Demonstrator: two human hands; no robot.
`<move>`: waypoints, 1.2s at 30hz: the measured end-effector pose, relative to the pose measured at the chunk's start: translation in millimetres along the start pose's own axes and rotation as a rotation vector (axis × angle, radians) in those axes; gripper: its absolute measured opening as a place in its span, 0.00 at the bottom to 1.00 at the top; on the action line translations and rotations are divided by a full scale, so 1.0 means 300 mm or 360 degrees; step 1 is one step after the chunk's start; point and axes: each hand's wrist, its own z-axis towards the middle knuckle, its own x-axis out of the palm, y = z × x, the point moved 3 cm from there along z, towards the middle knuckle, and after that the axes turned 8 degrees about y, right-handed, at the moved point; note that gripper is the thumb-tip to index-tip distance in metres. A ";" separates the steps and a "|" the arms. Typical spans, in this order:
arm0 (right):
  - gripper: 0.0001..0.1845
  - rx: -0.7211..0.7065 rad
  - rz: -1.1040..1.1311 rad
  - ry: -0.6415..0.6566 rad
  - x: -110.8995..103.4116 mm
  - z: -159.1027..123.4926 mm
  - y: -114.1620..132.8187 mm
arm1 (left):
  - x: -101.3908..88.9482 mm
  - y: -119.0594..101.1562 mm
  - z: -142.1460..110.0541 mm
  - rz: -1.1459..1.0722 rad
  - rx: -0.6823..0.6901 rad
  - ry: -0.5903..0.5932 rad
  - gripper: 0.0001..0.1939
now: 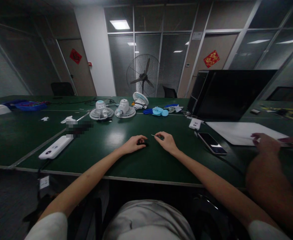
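Observation:
My left hand (134, 144) rests on the green table (116, 166), its fingers curled round a small black object (142, 143) whose kind I cannot make out. A short way to the right, my right hand (167, 141) is closed in a pinch on a thin pale rod (153, 135). The rod points left toward my left fingertips, with a gap between them. Beyond my hands lie light blue fan blades (160, 111) and two white fan heads (101, 110) set face down. Another small fan (139, 100) leans behind them.
At right are a phone (212, 143), a white power bank (195, 123), a large black box-like case (226, 95) and a white sheet (233, 130) under another person's hand (266, 142). A long white device (56, 146) lies at left; blue trays (31, 105) stand farther back.

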 end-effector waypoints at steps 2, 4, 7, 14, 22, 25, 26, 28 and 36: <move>0.11 0.0051 0.0008 -0.0028 -0.005 0.002 -0.018 | -0.006 -0.006 -0.001 0.0074 0.0032 -0.0015 0.14; 0.11 0.0084 0.0022 -0.0045 -0.006 0.003 -0.031 | -0.011 -0.021 -0.006 0.0164 0.0123 -0.0038 0.12; 0.12 0.0098 0.0031 -0.0041 -0.004 0.004 -0.042 | -0.005 -0.052 -0.020 0.0291 0.0281 -0.0025 0.10; 0.13 0.0104 0.0048 0.0019 -0.014 -0.004 -0.031 | -0.057 -0.001 -0.083 0.0457 0.0145 0.0125 0.16; 0.13 0.0072 0.0103 0.0039 -0.013 -0.011 -0.028 | -0.535 0.409 -0.488 0.0729 -0.0897 -0.0414 0.20; 0.13 0.0057 0.0106 0.0054 -0.010 -0.011 -0.029 | -0.643 0.498 -0.662 0.0799 -0.1269 -0.0641 0.24; 0.13 0.0053 0.0107 0.0056 -0.009 -0.010 -0.029 | -0.655 0.509 -0.696 0.0811 -0.1319 -0.0663 0.25; 0.13 0.0053 0.0091 0.0050 -0.009 -0.010 -0.030 | -0.659 0.509 -0.725 0.0840 -0.1344 -0.0671 0.26; 0.12 0.0041 0.0034 0.0036 -0.005 -0.006 -0.044 | -0.643 0.490 -0.699 0.0997 -0.1261 -0.0710 0.31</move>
